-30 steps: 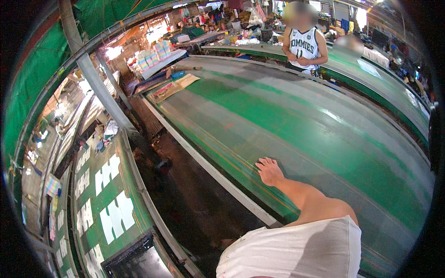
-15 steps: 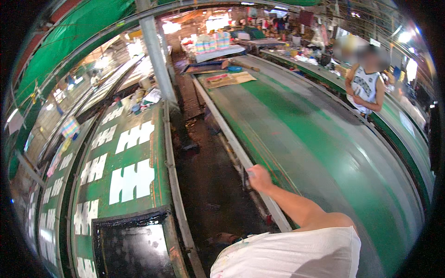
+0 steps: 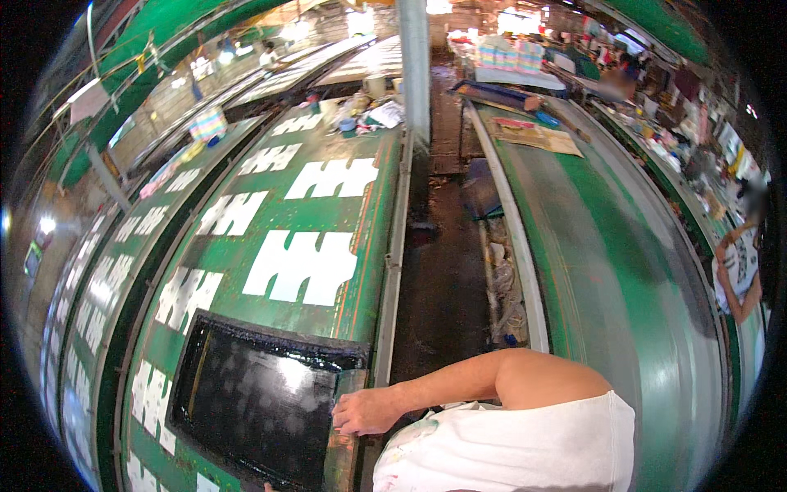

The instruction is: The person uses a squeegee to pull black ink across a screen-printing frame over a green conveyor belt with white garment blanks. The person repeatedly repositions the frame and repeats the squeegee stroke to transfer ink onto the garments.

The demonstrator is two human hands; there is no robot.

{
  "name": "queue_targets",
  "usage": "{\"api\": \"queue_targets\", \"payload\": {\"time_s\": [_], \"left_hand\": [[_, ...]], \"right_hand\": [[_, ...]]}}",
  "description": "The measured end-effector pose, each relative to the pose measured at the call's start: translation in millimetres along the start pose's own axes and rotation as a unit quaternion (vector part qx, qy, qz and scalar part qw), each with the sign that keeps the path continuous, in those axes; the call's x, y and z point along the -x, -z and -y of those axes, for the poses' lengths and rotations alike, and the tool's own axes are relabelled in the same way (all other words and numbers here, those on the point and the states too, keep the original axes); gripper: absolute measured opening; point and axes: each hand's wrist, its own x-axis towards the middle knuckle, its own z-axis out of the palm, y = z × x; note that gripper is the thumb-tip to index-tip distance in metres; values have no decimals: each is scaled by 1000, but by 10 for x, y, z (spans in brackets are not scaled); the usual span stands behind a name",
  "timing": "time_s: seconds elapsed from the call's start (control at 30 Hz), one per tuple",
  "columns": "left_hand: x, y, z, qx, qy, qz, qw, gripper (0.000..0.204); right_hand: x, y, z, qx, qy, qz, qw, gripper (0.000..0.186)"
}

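Note:
A screen-printing frame point(image 3: 348, 443) with a dark, ink-stained mesh lies on the left green table point(image 3: 369, 287). My right hand point(image 3: 366, 412) has its fingers closed over the wooden right side of this frame, my bare arm stretched leftward across the aisle. Only a fingertip-sized bit of my left hand point(image 3: 269, 487) shows at the bottom edge, by the frame's near side; its fingers are hidden. Beyond the frame lies a white notched cloth piece point(image 3: 303, 266), and several similar cut pieces are laid out in rows along the table.
A narrow dark aisle point(image 3: 447, 287) separates this table from a long green-grey table point(image 3: 607, 271) on the right. A grey post point(image 3: 415, 74) stands at the aisle's far end. Cups and rags point(image 3: 369, 115) sit at the left table's far end. A person point(image 3: 739, 275) stands at far right.
My right hand has left the right table's edge and crossed to the screen frame, now gripping its side. The view has turned left. A bit of my left hand has appeared at the bottom.

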Motion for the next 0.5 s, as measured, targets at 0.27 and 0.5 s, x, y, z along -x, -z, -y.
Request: {"api": "queue_targets", "payload": {"time_s": [0.27, 0.5], "left_hand": [[-7, 21, -128, -78, 52, 3, 996, 47], [-18, 25, -95, -54, 48, 24, 997, 46]], "right_hand": [[-99, -85, -248, -14, 37, 105, 994, 30], [-129, -261, -357, 28, 86, 106, 990, 29]]}}
